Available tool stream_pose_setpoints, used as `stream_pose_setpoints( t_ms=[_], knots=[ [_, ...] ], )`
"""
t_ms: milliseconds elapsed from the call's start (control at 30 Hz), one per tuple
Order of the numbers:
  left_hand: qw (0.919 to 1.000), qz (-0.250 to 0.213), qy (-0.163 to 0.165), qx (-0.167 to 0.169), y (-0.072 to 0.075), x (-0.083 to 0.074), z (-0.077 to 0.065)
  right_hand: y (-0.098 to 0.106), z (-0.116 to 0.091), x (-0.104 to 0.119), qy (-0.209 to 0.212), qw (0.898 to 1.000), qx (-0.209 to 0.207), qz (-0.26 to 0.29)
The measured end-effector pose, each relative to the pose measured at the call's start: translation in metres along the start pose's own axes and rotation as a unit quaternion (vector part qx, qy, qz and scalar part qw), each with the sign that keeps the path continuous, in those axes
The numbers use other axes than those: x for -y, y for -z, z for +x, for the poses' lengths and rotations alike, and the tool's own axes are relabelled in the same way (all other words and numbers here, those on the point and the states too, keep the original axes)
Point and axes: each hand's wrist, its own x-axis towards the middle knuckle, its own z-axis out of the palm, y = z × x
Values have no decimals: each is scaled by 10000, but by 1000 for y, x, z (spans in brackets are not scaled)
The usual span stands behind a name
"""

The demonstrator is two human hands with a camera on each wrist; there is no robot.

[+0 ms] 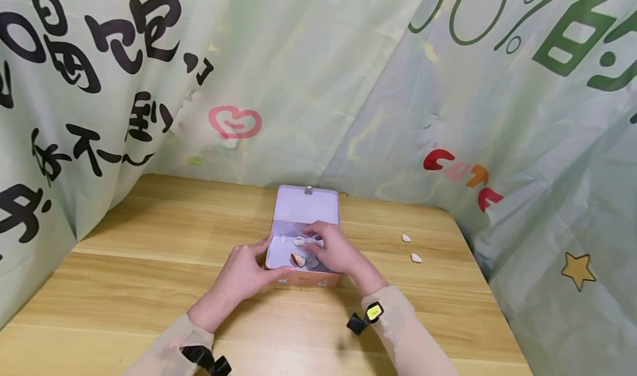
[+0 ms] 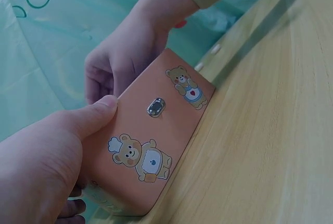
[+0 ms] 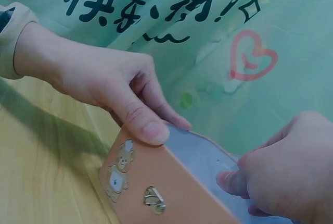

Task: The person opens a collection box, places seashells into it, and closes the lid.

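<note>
A small tin box (image 1: 303,278) stands on the table with its lid (image 1: 304,203) raised at the back. Its front is orange with bear pictures and a metal clasp (image 2: 156,107); the inside is lavender. Several shells lie in it, among them a brown-and-white shell (image 1: 297,260), a round greyish shell (image 1: 312,263) and a white shell (image 1: 298,241). My left hand (image 1: 244,271) grips the box's left side, thumb along the front rim. My right hand (image 1: 334,247) reaches into the box from the right, fingers bent. Whether it pinches a shell cannot be told.
On the wooden table (image 1: 164,287), right of the box, lie two small white pieces like shells, a farther shell (image 1: 406,238) and a nearer shell (image 1: 416,258). A printed curtain (image 1: 298,88) hangs behind and along both sides of the table.
</note>
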Motion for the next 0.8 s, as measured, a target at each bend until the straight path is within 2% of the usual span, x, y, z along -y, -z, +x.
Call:
stream_pose_setpoints(
  t_ms=[233, 433, 800],
  knots=[
    [10000, -51, 74, 40, 0, 3, 0, 21, -13, 0, 66, 9994, -261, 239],
    [9997, -96, 194, 91, 0, 1, 0, 43, -31, -4, 183, 9967, -776, 143],
    [9994, -120, 278, 136, -1, 0, 1, 85, -76, -36, -327, 9886, -1444, -261]
  ],
)
